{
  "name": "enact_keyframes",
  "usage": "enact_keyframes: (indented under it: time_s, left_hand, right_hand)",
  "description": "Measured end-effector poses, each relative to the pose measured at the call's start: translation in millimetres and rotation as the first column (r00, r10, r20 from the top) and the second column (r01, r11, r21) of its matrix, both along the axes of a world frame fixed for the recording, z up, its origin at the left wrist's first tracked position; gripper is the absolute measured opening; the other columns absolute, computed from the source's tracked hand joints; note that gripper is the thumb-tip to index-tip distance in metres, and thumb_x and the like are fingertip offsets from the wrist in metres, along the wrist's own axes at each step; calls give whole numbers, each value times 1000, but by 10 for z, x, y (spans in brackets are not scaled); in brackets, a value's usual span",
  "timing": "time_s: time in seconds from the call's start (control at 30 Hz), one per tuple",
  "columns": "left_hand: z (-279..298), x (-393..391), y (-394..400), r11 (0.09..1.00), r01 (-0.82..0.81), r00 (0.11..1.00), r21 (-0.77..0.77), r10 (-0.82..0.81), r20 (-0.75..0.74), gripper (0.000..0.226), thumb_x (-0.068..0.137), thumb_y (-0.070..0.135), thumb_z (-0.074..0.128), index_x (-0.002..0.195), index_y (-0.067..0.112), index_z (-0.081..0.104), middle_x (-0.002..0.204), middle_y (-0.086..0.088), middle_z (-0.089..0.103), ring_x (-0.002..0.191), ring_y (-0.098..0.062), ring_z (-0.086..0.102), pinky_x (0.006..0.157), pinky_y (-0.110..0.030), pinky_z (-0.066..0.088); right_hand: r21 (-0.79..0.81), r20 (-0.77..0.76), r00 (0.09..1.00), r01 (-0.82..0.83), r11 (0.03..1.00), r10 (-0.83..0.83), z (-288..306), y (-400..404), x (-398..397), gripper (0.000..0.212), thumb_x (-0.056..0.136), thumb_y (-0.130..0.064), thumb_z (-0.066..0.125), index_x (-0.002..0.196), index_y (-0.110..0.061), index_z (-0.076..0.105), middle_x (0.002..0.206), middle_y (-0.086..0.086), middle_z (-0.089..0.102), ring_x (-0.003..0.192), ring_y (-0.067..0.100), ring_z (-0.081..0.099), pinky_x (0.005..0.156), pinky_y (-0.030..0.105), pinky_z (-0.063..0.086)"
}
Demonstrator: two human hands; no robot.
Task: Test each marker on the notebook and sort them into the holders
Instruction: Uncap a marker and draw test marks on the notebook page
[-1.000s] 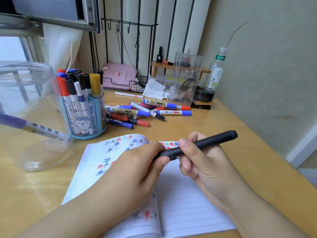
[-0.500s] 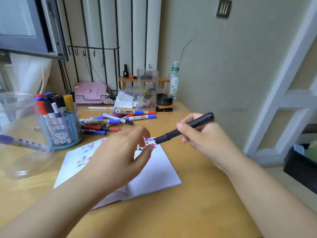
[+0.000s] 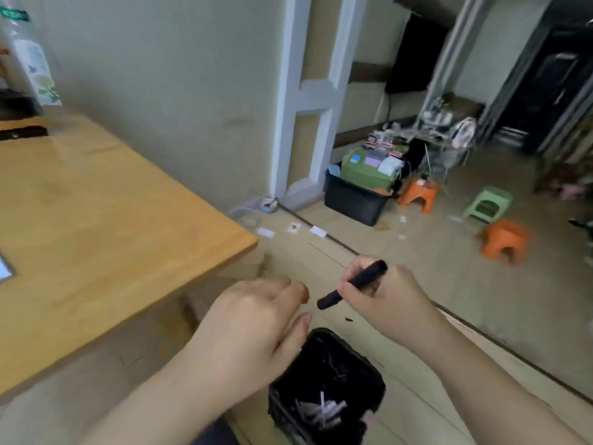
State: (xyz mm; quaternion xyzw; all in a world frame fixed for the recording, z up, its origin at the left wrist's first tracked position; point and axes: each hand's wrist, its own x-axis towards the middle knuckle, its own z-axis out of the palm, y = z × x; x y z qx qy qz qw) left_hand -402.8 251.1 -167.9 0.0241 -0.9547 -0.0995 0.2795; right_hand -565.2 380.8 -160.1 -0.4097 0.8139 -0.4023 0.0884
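A black marker is pinched in the person's right hand, held off the table above a black waste bin; the left hand hovers beside it, loosely curled, holding nothing. Judging by this, the marker seems headed for discard; notebook and holders are out of view, so remaining sorting cannot be gauged.

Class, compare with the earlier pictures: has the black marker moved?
Yes. The black marker, gripped by the right hand, has left the table and now hangs above the bin.
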Motion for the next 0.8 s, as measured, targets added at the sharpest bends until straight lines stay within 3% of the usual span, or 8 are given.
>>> enact_keyframes:
  time_s: [0.07,0.2,0.27,0.37,0.47,0.57,0.63,0.8]
  left_hand:
    - [-216,-200,76,1000,-7,998,20,5,68,22,83,35,44,85,18,59,67,9,55,56,-12,55,50,-20,43]
    - [-528,-394,122,997,-58,985,47,49,166,24,80,39,41,82,22,58,65,14,55,50,-6,52,44,-17,38]
    - [-585,-431,102,997,-70,982,34,63,180,25,79,40,40,82,23,58,64,14,55,50,-6,54,44,-16,39]
    - [-582,-434,39,995,-96,982,26,91,164,26,78,41,40,85,23,58,64,14,56,52,-6,55,45,-17,42]
    - [-480,-368,-30,994,-109,986,28,104,130,26,78,40,41,85,22,58,65,14,56,53,-8,56,45,-20,46]
    - [-231,-236,-119,993,-113,991,31,110,71,24,80,38,43,91,20,56,68,12,56,57,-10,56,50,-21,47]
    - [-14,-79,-213,991,-125,992,38,125,11,23,83,37,44,94,20,55,72,11,57,61,-10,55,54,-22,45]
    - [409,582,-613,963,-271,961,12,271,-59,21,84,37,44,94,22,55,75,12,56,66,-8,52,57,-21,42]
  right_hand:
    - [70,8,999,36,997,-37,-308,155,-158,15,81,-19,67,69,-18,57,46,-16,53,44,3,46,48,13,37]
    - [202,16,995,92,975,-97,-845,275,-410,13,79,-30,66,72,-23,57,63,-3,65,59,13,61,64,33,54]
    - [317,9,996,79,945,-86,-1008,281,-481,17,80,-39,66,87,-28,56,70,-8,64,69,12,62,68,31,53]
    - [444,-7,997,69,893,-73,-1072,271,-526,43,81,-50,63,119,-33,51,79,-13,58,75,0,57,67,19,45]
    - [395,-36,998,62,917,-52,-917,173,-485,32,84,-44,62,113,-32,55,79,-12,61,64,-3,52,67,17,44]
    - [283,-70,997,-7,959,28,-573,-9,-296,13,82,-41,63,93,-37,58,75,-18,60,57,8,52,65,25,49]
    - [187,-94,990,-86,979,105,-281,-182,-103,10,81,-39,65,87,-39,57,75,-17,59,55,14,52,63,27,48]
    - [-4,-163,934,-323,946,318,301,-796,486,10,77,-31,69,81,-36,61,65,-12,55,51,6,45,58,20,40]
